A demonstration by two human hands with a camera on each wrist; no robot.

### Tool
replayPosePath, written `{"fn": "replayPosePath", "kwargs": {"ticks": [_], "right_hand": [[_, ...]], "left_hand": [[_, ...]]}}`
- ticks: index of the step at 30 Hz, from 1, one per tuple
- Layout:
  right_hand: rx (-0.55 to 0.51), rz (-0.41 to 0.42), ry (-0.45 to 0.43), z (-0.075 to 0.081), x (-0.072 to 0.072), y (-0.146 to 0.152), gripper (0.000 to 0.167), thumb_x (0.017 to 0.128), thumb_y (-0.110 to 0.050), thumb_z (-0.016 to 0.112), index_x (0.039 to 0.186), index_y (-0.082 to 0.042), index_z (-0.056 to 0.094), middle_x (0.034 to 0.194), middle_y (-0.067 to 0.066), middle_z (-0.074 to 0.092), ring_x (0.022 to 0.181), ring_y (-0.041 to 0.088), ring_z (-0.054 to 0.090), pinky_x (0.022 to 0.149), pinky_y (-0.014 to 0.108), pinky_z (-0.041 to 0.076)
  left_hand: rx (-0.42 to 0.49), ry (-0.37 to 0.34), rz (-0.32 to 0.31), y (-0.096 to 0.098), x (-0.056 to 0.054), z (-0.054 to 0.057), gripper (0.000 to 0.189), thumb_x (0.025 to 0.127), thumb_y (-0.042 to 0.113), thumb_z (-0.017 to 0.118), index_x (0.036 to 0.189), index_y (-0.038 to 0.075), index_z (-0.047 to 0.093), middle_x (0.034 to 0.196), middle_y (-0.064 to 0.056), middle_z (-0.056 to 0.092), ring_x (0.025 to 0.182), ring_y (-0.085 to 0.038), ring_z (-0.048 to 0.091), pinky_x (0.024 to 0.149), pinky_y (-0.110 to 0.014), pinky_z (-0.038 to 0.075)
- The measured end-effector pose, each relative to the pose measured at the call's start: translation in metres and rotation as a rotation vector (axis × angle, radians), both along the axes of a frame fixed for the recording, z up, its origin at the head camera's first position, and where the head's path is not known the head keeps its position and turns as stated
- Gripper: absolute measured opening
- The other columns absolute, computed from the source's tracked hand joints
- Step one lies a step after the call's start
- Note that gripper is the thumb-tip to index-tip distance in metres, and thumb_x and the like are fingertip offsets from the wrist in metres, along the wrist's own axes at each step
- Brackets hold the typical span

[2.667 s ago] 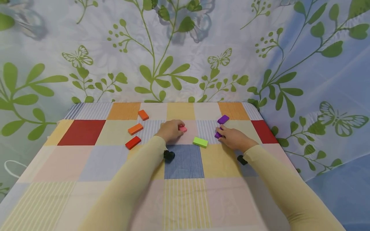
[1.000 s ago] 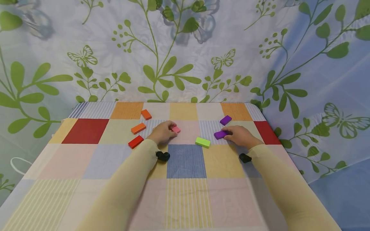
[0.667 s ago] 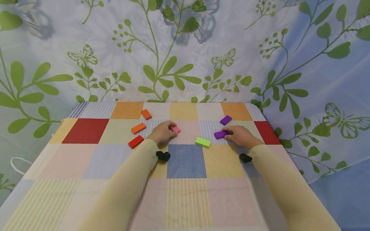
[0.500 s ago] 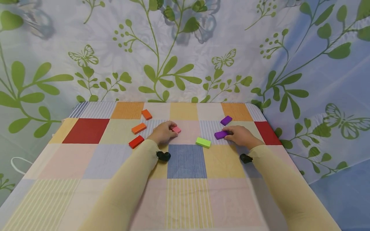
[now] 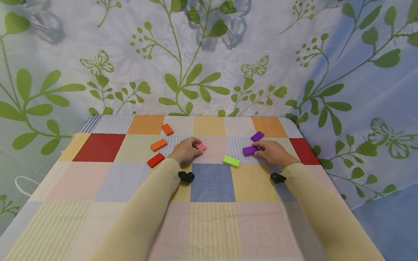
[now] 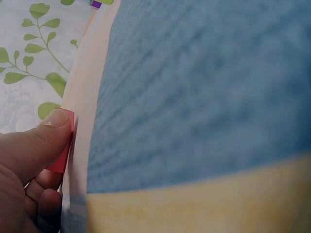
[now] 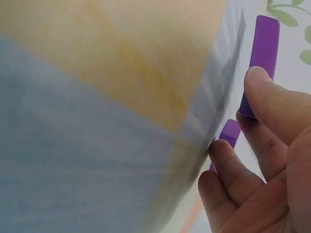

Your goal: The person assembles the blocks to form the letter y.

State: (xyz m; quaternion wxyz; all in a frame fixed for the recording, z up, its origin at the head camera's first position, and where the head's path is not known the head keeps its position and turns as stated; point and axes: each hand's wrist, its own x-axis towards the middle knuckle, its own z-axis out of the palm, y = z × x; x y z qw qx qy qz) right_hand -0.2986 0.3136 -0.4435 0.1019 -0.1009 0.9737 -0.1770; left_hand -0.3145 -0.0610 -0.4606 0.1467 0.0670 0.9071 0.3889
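In the head view my left hand (image 5: 187, 149) pinches a small pink block (image 5: 201, 147) on the patchwork cloth. The left wrist view shows the thumb laid along the same pink block (image 6: 60, 158). My right hand (image 5: 272, 151) holds a purple block (image 5: 249, 150) by its right end, between thumb and fingers. In the right wrist view this purple block (image 7: 266, 43) appears tilted and apart from the cloth. Behind it a second purple block (image 5: 257, 136) lies on the cloth, partly hidden by fingers in the right wrist view. Between the hands lies a lime green block (image 5: 231, 161).
Left of my left hand lie a red block (image 5: 155, 160), an orange block (image 5: 158, 145) and a red-orange block (image 5: 167, 129). The patchwork cloth (image 5: 212, 183) covers the table. A leaf-patterned curtain (image 5: 209, 54) hangs directly behind its far edge.
Since the earliest frame my left hand has moved left with the pink block. My right fingers now cover less of the purple block, which has risen slightly in the last half second.
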Motion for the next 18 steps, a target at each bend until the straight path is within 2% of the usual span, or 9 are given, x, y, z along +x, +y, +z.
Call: {"fn": "replayPosePath", "kwargs": {"ticks": [3, 8, 13, 18], "right_hand": [[-0.009, -0.001, 0.003, 0.002, -0.002, -0.003, 0.049, 0.102, -0.020, 0.070, 0.149, -0.010, 0.060, 0.136, 0.021, 0.065, 0.123, 0.038, 0.058, 0.113, 0.059, 0.045], [-0.019, 0.001, 0.015, 0.007, -0.003, -0.012, 0.049, 0.102, -0.019, 0.070, 0.149, -0.012, 0.059, 0.146, 0.021, 0.062, 0.134, 0.041, 0.057, 0.116, 0.061, 0.043], [-0.040, 0.001, 0.021, 0.011, -0.007, -0.026, 0.046, 0.102, -0.020, 0.069, 0.147, -0.014, 0.062, 0.145, 0.019, 0.064, 0.133, 0.041, 0.060, 0.115, 0.060, 0.045], [-0.059, 0.039, 0.031, 0.015, -0.014, -0.040, 0.046, 0.103, -0.020, 0.068, 0.148, -0.013, 0.061, 0.147, 0.019, 0.063, 0.135, 0.042, 0.059, 0.114, 0.060, 0.045]], "left_hand": [[0.004, 0.005, 0.000, 0.000, 0.000, -0.001, 0.044, 0.096, 0.026, 0.077, 0.137, 0.020, 0.063, 0.128, -0.005, 0.064, 0.114, -0.029, 0.057, 0.106, -0.045, 0.046], [0.014, 0.000, 0.002, 0.000, 0.000, 0.000, 0.045, 0.096, 0.026, 0.077, 0.138, 0.020, 0.063, 0.128, -0.005, 0.064, 0.114, -0.029, 0.057, 0.106, -0.044, 0.046], [0.018, -0.005, 0.003, 0.000, -0.001, -0.001, 0.045, 0.097, 0.026, 0.077, 0.139, 0.019, 0.063, 0.128, -0.005, 0.065, 0.114, -0.028, 0.057, 0.106, -0.044, 0.047], [0.021, -0.028, 0.016, -0.001, -0.001, -0.002, 0.044, 0.097, 0.027, 0.077, 0.138, 0.020, 0.063, 0.129, -0.004, 0.064, 0.115, -0.028, 0.057, 0.107, -0.045, 0.047]]}}
